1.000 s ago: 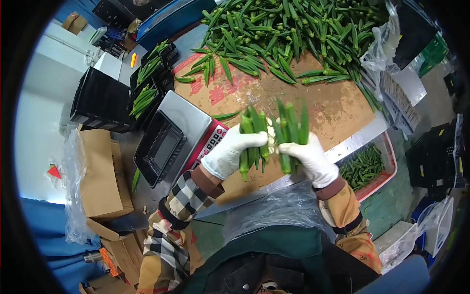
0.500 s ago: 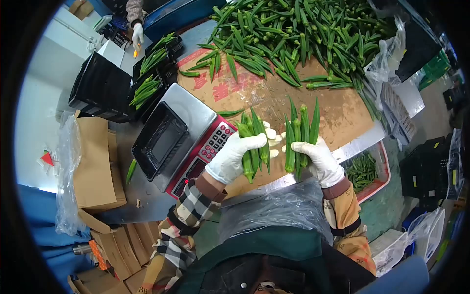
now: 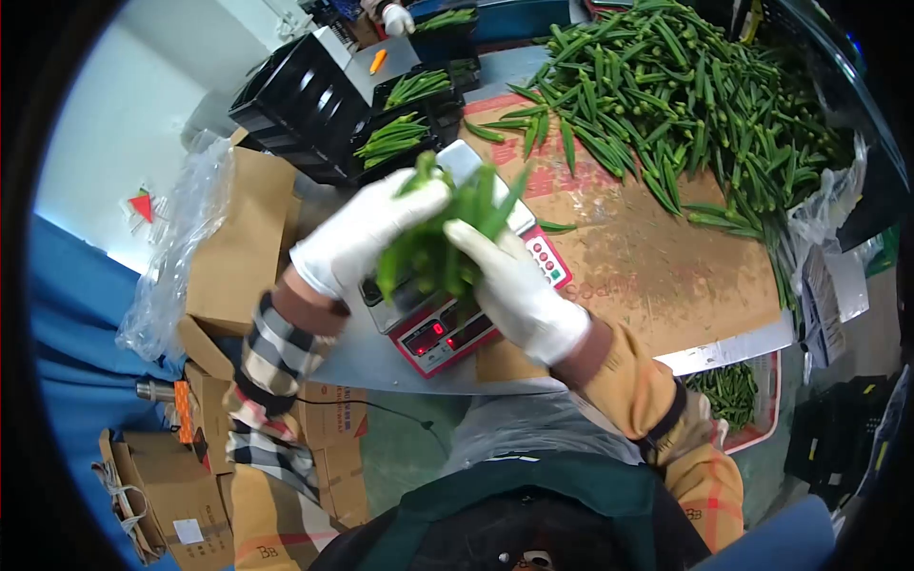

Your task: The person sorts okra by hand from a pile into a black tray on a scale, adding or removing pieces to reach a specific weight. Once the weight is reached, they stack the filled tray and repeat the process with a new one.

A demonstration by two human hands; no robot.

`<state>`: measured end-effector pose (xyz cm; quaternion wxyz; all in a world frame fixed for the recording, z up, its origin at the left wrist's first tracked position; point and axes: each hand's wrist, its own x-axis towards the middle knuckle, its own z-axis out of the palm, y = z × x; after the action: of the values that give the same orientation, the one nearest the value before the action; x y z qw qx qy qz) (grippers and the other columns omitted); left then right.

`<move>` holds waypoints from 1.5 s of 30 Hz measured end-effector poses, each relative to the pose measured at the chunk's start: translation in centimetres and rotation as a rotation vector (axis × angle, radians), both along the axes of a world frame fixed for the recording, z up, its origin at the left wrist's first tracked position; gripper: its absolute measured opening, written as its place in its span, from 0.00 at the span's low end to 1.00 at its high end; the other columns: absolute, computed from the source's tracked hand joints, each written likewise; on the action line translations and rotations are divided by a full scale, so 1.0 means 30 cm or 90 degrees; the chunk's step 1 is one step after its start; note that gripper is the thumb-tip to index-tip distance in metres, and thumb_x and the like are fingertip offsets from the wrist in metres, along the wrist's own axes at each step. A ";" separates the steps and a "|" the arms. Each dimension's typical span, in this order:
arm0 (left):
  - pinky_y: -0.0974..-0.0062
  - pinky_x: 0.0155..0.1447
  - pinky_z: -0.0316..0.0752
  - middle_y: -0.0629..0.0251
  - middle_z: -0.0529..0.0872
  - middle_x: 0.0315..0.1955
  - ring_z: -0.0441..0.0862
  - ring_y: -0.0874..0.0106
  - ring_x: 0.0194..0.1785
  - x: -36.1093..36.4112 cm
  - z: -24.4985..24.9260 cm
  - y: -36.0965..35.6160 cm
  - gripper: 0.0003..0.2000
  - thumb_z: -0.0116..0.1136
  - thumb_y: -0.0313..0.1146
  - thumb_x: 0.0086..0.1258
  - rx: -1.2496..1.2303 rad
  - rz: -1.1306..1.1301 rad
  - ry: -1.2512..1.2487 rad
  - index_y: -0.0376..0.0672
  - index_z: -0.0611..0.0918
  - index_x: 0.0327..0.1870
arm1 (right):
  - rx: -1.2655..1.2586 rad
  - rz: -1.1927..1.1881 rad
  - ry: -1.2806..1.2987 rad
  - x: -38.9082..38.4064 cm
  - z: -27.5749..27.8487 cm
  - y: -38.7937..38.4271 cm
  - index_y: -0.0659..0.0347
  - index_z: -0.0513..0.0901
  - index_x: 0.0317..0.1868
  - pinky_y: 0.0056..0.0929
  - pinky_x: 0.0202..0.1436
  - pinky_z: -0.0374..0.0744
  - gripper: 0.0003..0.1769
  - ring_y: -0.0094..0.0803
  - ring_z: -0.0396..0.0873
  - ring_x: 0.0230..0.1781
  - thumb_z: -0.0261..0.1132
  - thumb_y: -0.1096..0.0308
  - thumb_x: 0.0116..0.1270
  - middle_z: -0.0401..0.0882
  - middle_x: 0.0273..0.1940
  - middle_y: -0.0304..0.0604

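My left hand [image 3: 376, 228], in a white glove, is closed on okra pods. My right hand [image 3: 514, 290], also gloved in white, closes on the same bunch from the right. The bunch of okra [image 3: 443, 243] is blurred by motion and hangs over the red and silver scale [image 3: 440, 335], whose display shows a red 0. Both hands and the pods hide most of the scale's plate and the black tray on it. To the right of the scale lies the brown cardboard sheet [image 3: 657, 276].
A large okra pile [image 3: 695, 105] covers the back right. Filled black trays [image 3: 395, 138] and a stack of empty black trays [image 3: 309, 105] stand behind the scale. An open cardboard box [image 3: 238, 247] is at left. A co-worker's gloved hand [image 3: 398, 19] is at the top.
Both hands have moved left from the cardboard to above the scale, bringing their two bunches together. The camera view has shifted left. The orange item is no longer in the co-worker's hand.
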<state>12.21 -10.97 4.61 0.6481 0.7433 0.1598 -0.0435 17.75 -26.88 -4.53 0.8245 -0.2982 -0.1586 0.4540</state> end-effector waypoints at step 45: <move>0.67 0.56 0.78 0.61 0.87 0.42 0.84 0.61 0.48 -0.079 -0.354 0.128 0.11 0.73 0.39 0.65 0.662 0.158 -0.061 0.44 0.88 0.41 | -0.653 -0.490 -0.945 0.037 -0.629 -0.646 0.55 0.88 0.45 0.36 0.42 0.82 0.12 0.41 0.83 0.37 0.70 0.78 0.62 0.83 0.37 0.43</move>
<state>9.84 -7.13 -6.00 0.2014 0.9429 0.2171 0.1523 18.88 -46.24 -23.38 0.3776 -0.8614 -0.3120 -0.1348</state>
